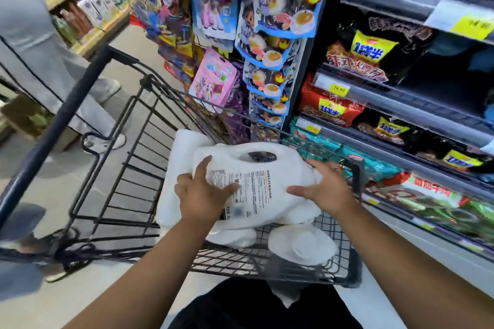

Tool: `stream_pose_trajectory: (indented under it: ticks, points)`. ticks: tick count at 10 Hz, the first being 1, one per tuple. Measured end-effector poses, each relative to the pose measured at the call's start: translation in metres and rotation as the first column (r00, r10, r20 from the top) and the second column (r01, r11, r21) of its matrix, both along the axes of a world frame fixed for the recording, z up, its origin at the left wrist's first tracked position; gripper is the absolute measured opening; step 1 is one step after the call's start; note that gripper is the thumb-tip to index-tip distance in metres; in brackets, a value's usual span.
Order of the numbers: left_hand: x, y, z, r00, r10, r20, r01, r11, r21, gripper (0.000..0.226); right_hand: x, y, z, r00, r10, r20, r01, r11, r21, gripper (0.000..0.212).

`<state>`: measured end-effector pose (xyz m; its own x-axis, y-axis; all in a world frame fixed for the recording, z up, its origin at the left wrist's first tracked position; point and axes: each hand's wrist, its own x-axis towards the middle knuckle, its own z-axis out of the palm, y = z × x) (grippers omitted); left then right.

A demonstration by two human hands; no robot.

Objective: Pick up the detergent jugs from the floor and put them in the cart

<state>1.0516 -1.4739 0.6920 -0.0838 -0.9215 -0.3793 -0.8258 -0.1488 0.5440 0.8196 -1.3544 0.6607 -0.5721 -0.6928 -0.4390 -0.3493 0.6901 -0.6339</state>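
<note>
A white detergent jug (267,168) with a printed back label lies on its side on top of other white jugs inside the black wire cart (125,168). My left hand (203,192) lies flat on the jug's left side, fingers spread over the label. My right hand (323,184) grips the jug's right end, thumb on top and fingers round its edge. Another white jug (302,246) lies lower in the cart near me, bottom end facing up. More white jugs (173,187) lie under and left of the top one.
Snack shelves (401,104) with price tags stand close on the cart's right. Hanging toy packs (213,80) fill a rack ahead. A person in grey trousers and white shoes (104,141) stands left of the cart. The cart's handle bar (53,128) runs along the left.
</note>
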Motion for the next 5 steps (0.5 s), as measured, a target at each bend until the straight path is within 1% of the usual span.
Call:
stream_pose_trajectory:
  ticks: [1, 2, 3, 4, 5]
  points:
    - [-0.006, -0.002, 0.0, 1.0, -0.004, -0.009, 0.004, 1.0, 0.03, 0.095, -0.001, -0.001, -0.002, 1.0, -0.015, 0.015, 0.015, 1.0, 0.01, 0.103]
    - [-0.004, -0.003, -0.003, 1.0, -0.01, -0.029, 0.01, 1.0, 0.021, 0.095, -0.003, -0.004, 0.003, 1.0, -0.012, 0.029, 0.011, 1.0, 0.024, 0.103]
    - [-0.003, -0.003, 0.0, 0.989, -0.122, -0.08, 0.118, 0.992, -0.052, 0.095, 0.0, 0.0, 0.002, 0.997, -0.038, 0.068, 0.037, 0.999, 0.027, 0.104]
    - [-0.008, -0.009, 0.006, 0.967, -0.227, -0.114, 0.212, 0.969, -0.126, 0.092, 0.004, 0.006, 0.01, 0.997, -0.025, 0.069, 0.023, 0.999, 0.029, 0.105]
    - [-0.022, -0.015, 0.023, 0.908, -0.386, -0.16, 0.359, 0.917, -0.173, 0.093, 0.002, 0.008, 0.027, 0.998, -0.03, 0.061, 0.032, 0.999, -0.031, 0.103]
